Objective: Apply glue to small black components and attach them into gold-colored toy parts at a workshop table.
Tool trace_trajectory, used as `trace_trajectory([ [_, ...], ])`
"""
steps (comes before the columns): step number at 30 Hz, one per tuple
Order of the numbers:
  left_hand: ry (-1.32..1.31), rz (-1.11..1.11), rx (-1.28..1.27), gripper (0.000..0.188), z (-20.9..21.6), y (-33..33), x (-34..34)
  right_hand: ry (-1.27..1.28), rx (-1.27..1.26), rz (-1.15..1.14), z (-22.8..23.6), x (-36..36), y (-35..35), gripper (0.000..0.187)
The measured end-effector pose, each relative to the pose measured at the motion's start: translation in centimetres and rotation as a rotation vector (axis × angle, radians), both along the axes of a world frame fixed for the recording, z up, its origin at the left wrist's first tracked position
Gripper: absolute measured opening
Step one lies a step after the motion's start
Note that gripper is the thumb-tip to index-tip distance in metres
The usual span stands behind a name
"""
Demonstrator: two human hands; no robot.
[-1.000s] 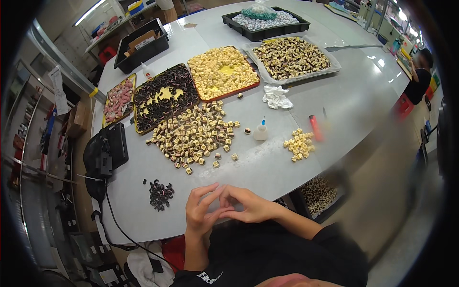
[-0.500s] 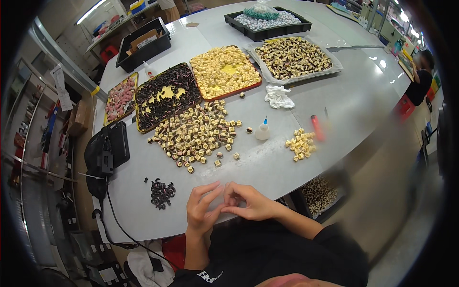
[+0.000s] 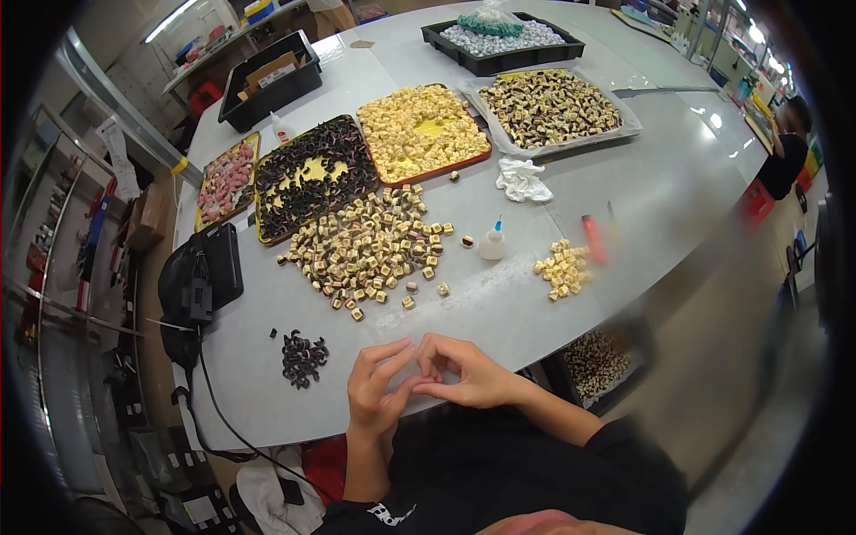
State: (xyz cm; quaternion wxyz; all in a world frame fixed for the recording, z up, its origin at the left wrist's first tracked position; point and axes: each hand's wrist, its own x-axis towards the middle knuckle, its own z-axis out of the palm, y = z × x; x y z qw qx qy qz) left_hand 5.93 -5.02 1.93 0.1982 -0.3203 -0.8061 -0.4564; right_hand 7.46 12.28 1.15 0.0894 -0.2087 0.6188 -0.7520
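Observation:
At the near edge of the table my left hand (image 3: 374, 385) and my right hand (image 3: 468, 373) meet fingertip to fingertip. Both are pinched closed, and whatever they may hold between them is hidden or too small to make out. A small pile of black curved pieces (image 3: 304, 359) lies to the left of them. Beyond my hands spreads a heap of small cream-and-dark cubes (image 3: 366, 254). A squeeze bottle (image 3: 491, 244) with a blue needle tip stands upright to its right. Further right lies a pile of cream pieces (image 3: 561, 271).
Behind the heap sit trays of pink pieces (image 3: 225, 181), black pieces (image 3: 312, 169), cream pieces (image 3: 410, 134) and dark-and-cream pieces (image 3: 548, 107). A crumpled white cloth (image 3: 522, 180) and a red-handled tool (image 3: 593, 239) lie rightward. A black bin (image 3: 596, 366) stands below the table edge.
My hands stay together at almost the same spot, with only slight finger movement. The whole view has shifted a little; the things on the table have not moved.

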Motion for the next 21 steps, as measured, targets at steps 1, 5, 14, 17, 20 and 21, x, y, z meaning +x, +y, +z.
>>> trace_trajectory([
  [1, -0.001, 0.002, 0.000, 0.047, 0.00, -0.04, 0.00, -0.013, -0.006, 0.011, 0.05, -0.02, 0.02, 0.021],
  [5, 0.000, -0.001, 0.001, 0.047, -0.11, -0.16, -0.05, -0.049, -0.019, 0.036, 0.24, -0.06, 0.08, 0.022],
  [14, -0.006, -0.008, 0.006, 0.047, -0.06, -0.10, -0.05, -0.012, 0.025, 0.036, 0.53, -0.12, 0.23, 0.021],
  [17, -0.014, -0.010, 0.005, 0.047, -0.01, -0.14, -0.02, 0.011, 0.035, 0.030, 0.47, -0.12, 0.19, 0.021],
  [20, -0.018, -0.011, -0.001, 0.047, 0.06, -0.15, 0.00, 0.006, 0.033, 0.033, 0.43, -0.08, 0.17, 0.021],
  [21, -0.017, -0.012, -0.001, 0.047, 0.06, -0.14, 0.01, 0.000, 0.035, 0.033, 0.42, -0.06, 0.18, 0.021],
])
